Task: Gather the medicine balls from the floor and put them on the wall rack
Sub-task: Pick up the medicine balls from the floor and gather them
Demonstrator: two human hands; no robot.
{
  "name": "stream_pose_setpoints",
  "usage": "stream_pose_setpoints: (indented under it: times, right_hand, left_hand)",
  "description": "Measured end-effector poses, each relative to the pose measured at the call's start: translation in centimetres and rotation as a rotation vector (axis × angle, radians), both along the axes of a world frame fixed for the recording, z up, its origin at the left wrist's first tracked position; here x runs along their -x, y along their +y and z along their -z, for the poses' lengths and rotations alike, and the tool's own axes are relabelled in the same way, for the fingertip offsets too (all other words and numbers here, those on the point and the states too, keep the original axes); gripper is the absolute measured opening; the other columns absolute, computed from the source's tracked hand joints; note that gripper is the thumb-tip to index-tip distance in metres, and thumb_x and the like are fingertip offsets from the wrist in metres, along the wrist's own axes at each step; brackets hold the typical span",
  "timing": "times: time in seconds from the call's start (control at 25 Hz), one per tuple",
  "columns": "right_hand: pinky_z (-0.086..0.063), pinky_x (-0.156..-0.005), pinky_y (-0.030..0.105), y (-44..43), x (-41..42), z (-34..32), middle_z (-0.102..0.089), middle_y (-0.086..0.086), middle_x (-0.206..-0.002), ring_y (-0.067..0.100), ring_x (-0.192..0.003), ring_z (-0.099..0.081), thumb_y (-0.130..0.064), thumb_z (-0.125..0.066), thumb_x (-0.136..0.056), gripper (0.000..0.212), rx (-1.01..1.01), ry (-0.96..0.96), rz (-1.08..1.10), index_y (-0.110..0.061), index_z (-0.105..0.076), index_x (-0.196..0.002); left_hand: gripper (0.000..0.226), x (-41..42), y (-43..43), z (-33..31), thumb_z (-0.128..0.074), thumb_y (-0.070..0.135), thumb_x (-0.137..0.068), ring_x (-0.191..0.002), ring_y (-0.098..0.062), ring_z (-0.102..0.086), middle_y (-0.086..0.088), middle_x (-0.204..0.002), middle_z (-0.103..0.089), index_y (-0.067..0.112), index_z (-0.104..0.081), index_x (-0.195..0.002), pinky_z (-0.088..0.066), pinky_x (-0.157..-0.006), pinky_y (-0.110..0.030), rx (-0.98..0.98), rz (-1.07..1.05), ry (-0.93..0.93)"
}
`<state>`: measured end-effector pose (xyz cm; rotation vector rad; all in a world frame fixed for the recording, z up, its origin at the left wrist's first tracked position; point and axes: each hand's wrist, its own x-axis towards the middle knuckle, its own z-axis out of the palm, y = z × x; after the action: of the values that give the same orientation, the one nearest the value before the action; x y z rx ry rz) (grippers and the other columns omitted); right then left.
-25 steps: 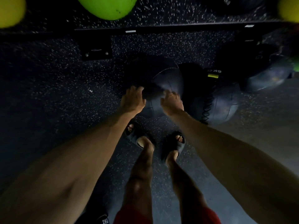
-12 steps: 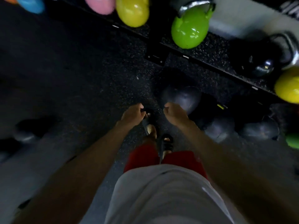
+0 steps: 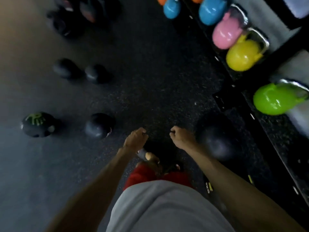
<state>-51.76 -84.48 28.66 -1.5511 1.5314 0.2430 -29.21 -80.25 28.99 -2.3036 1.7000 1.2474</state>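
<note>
Just right of the right grip [image 3: 181,137] — dark medicine ball [image 3: 217,143], untouched.

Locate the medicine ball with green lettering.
Head view: the medicine ball with green lettering lies on the floor at far left, just left of a plain dark medicine ball and well left of the left hand.
</note>
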Motion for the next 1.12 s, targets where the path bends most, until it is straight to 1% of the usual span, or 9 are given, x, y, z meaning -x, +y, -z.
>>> stream_pose_setpoints:
  times: [0.04,0.16,0.24,0.36,0.6,0.72,0.84,1.0,1.12]
  right_hand:
    - [-0.05,-0.072,0.034,0.1,-2.5,-0.4,-0.064,0.013,-0.119,0.027,-0.095,-0.063,-0.034,-0.043,-0.104,0.036,-0.012,0.003,-0.066,-0.015,-0.052,-0.134]
    - [-0.052,-0.087,0.039,1.2,-10.0,-1.2,-0.065,0.011,-0.121,0.028,-0.105,-0.064,-0.034,-0.045,-0.103,0.036,0.003,0.019,-0.246,-0.015,-0.055,-0.132]
    - [-0.052,-0.092,0.04,2.1,-14.8,-1.4,-0.064,0.01,-0.123,0.028,-0.109,-0.062,-0.035,-0.046,-0.103,0.036,0.018,0.037,-0.324,-0.015,-0.057,-0.13]
    - [-0.05,-0.093,0.039,3.5,-22.6,-1.0,-0.063,0.008,-0.126,0.027,-0.111,-0.061,-0.037,-0.046,-0.102,0.036,0.015,0.07,-0.431,-0.018,-0.056,-0.131]
    - [-0.047,-0.097,0.039,5.7,-35.7,0.2,-0.064,0.011,-0.127,0.029,-0.116,-0.061,-0.035,-0.048,-0.101,0.035,0.021,0.133,-0.531,-0.017,-0.058,-0.129]
    - [-0.046,-0.095,0.037,6.5,-41.0,0.7,-0.065,0.014,-0.126,0.031,-0.117,-0.06,-0.032,-0.049,-0.101,0.034,0.0,0.132,-0.547,-0.014,-0.058,-0.129]
    - [-0.045,-0.095,0.038,6.2,-45.3,1.4,-0.065,0.018,-0.126,0.035,-0.119,-0.059,-0.03,-0.05,-0.1,0.034,0.006,0.131,-0.538,-0.012,-0.059,-0.127]
    - [-0.045,-0.098,0.039,3.5,-50.3,3.6,-0.063,0.018,-0.128,0.036,-0.122,-0.056,-0.032,-0.051,-0.099,0.036,-0.025,0.109,-0.489,-0.013,-0.059,-0.128]
    - [-0.046,-0.098,0.039,0.5,-53.9,5.6,-0.063,0.017,-0.128,0.036,-0.121,-0.057,-0.032,-0.05,-0.1,0.035,-0.065,0.079,-0.419,-0.013,-0.06,-0.128]
  left_hand:
    - [0.03,-2.2,1.8,0.1,-0.058,0.027,-0.096,-0.11,-0.034,-0.063,-0.014,-0.118,-0.067,0.013,-0.06,-0.122,-0.051,-0.092,-0.043,0.012,-0.061,-0.01]
    - [0.03,-8.4,6.7,0.3,-0.059,0.029,-0.095,-0.107,-0.033,-0.065,-0.011,-0.117,-0.068,0.016,-0.059,-0.123,-0.053,-0.09,-0.043,0.017,-0.21,0.001]
    - [0.032,-12.1,9.1,0.2,-0.059,0.026,-0.095,-0.106,-0.031,-0.066,-0.01,-0.115,-0.068,0.017,-0.06,-0.126,-0.053,-0.089,-0.042,0.014,-0.294,0.006]
    - [0.033,-18.6,12.4,1.2,-0.06,0.024,-0.094,-0.106,-0.033,-0.066,-0.015,-0.115,-0.068,0.014,-0.06,-0.125,-0.051,-0.09,-0.044,0.022,-0.397,0.025]
    - [0.031,-30.7,16.6,3.2,-0.062,0.027,-0.094,-0.103,-0.029,-0.066,-0.011,-0.11,-0.069,0.014,-0.061,-0.121,-0.049,-0.086,-0.036,-0.01,-0.509,0.061]
    - [0.029,-35.8,17.2,3.4,-0.057,0.028,-0.096,-0.106,-0.029,-0.066,-0.008,-0.116,-0.069,0.016,-0.061,-0.123,-0.052,-0.086,-0.036,-0.039,-0.515,0.073]
    - [0.03,-40.3,16.5,3.8,-0.052,0.026,-0.099,-0.107,-0.029,-0.067,-0.012,-0.12,-0.068,0.015,-0.06,-0.126,-0.055,-0.088,-0.039,-0.078,-0.478,0.061]
    - [0.03,-45.7,12.7,4.5,-0.052,0.027,-0.099,-0.104,-0.03,-0.067,-0.013,-0.118,-0.069,0.012,-0.061,-0.123,-0.056,-0.086,-0.04,-0.107,-0.409,0.053]
    - [0.04,-49.6,8.0,4.9,-0.05,0.039,-0.097,-0.104,-0.032,-0.067,-0.013,-0.116,-0.069,0.011,-0.059,-0.125,-0.055,-0.085,-0.039,-0.147,-0.352,0.043]
